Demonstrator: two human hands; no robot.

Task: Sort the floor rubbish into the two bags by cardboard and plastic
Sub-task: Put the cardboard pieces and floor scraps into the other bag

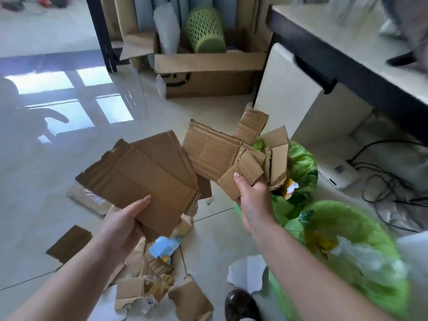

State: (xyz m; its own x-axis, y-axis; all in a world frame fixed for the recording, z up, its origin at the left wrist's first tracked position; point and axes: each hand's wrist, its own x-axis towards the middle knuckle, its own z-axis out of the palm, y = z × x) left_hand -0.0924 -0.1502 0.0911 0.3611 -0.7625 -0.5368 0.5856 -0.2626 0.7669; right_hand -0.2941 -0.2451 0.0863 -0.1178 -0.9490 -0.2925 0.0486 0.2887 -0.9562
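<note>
My left hand (126,220) grips a stack of flat brown cardboard sheets (141,172) by its near edge, held above the floor. My right hand (253,193) pinches a torn, folded cardboard piece (222,151) just left of the far green bag (301,163), which holds some cardboard and a yellow wrapper. A second green bag (361,246) lies nearer on the right with clear plastic film inside. Torn cardboard scraps (143,290), a blue-and-yellow wrapper (163,247) and a white torn sheet (249,273) lie on the tiled floor below my arms.
A large open cardboard box (208,72) with a green mesh basket (205,31) stands at the back. A white desk (347,54) with black trim fills the right, cables and a power strip (345,174) beneath it. A dark shoe (239,304) is near the bottom edge.
</note>
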